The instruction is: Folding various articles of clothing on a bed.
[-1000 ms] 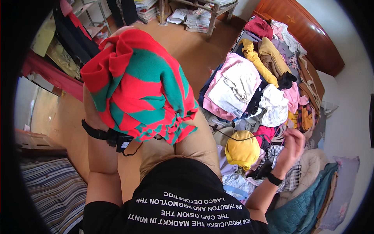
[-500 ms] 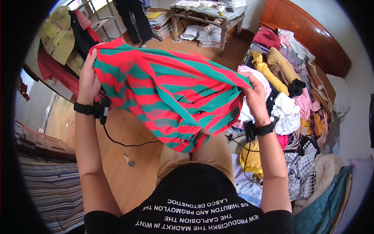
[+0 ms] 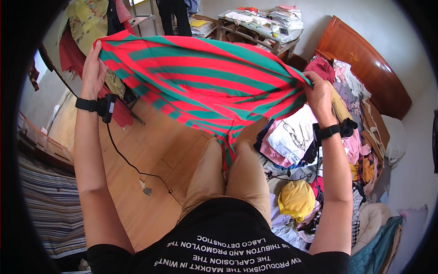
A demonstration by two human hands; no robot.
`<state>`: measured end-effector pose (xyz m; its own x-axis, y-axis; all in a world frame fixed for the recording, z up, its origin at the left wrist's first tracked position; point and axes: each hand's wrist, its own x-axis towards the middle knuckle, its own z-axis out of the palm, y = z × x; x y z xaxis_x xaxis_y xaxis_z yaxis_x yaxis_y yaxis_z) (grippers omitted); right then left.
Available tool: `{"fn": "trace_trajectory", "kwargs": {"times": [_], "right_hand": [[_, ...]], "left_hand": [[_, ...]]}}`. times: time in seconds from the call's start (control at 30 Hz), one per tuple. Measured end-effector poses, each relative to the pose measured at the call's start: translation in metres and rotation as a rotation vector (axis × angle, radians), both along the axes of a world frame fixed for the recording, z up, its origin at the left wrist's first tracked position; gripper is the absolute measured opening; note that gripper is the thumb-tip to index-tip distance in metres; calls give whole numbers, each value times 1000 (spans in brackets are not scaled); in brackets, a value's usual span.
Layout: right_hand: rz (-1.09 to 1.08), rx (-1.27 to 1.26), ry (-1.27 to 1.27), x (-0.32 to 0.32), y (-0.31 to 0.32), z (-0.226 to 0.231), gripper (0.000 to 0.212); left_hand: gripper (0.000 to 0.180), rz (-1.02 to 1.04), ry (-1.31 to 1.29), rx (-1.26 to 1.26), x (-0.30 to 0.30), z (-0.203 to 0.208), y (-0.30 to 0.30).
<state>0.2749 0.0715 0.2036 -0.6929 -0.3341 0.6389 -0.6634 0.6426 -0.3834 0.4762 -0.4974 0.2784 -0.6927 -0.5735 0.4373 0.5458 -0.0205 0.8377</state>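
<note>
A red and green striped garment [image 3: 200, 82] hangs in the air before me, pulled out wide between my two hands. Its upper edge runs nearly straight across, while the lower part sags to a point above my knees. My left hand [image 3: 93, 75] pinches one upper corner. At the opposite end, the fingers of my right hand [image 3: 319, 96] are closed round the other corner, over the side of the bed. Folds hide what kind of garment it is.
To the right, a bed with a wooden headboard [image 3: 365, 64] carries heaped clothes, a folded stack [image 3: 289, 139] and a yellow cloth [image 3: 296, 200]. A table [image 3: 255, 28] with papers stands far off. Clothes hang at the left [image 3: 89, 23]. A black cable [image 3: 123, 157] trails from my left wrist.
Both hands have moved farther apart, drawing the striped garment wider and flatter. It has risen in view, uncovering my knees and the folded stack on the bed.
</note>
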Motion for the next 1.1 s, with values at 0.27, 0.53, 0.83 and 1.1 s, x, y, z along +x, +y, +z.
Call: {"fn": "trace_trajectory", "kwargs": {"times": [0.27, 0.53, 0.83, 1.1], "right_hand": [[347, -992, -1151, -43, -2, 26, 35], [278, 37, -382, -29, -31, 45, 44], [410, 386, 203, -46, -27, 44, 40], [9, 65, 77, -83, -28, 39, 18]], "left_hand": [[24, -410, -489, 25, 8, -8, 32], [27, -401, -768, -1039, 20, -63, 84], [11, 115, -486, -836, 24, -72, 48], [13, 611, -347, -959, 26, 1, 55]]}}
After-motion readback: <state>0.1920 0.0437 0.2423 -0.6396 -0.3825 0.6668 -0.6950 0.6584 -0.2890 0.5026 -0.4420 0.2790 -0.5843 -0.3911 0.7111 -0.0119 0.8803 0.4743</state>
